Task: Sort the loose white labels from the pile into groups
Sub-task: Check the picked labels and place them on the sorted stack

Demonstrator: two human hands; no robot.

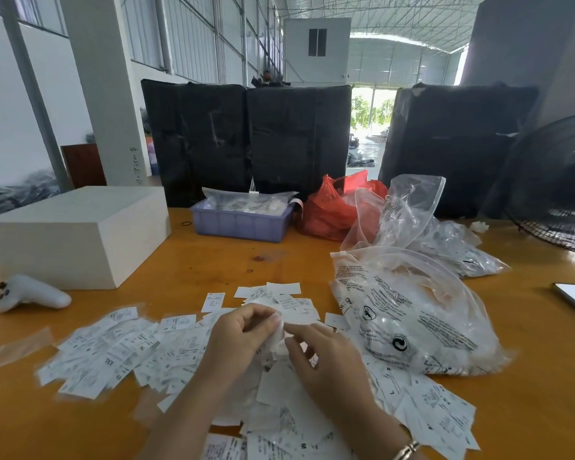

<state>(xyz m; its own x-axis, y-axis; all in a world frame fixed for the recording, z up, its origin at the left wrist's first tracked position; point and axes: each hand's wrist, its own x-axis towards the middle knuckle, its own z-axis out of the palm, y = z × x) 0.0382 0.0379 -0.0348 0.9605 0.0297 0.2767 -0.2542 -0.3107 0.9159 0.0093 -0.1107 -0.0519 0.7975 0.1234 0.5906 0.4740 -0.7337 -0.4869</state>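
Observation:
Loose white labels (276,403) lie in a pile on the orange table (213,260) in front of me. A spread of them (113,353) fans out to the left, a small group (279,300) sits further back, and more (435,410) lie at the right. My left hand (243,333) pinches a small bunch of white labels (279,333) above the pile. My right hand (326,356) meets it from the right, its fingers curled at the same bunch.
A clear printed plastic bag (412,320) lies right of the labels, more clear bags (445,234) behind it. At the back stand a purple tray (239,224), a red bag (326,210) and a white box (77,234). A white controller (30,293) lies left; a fan (558,187) far right.

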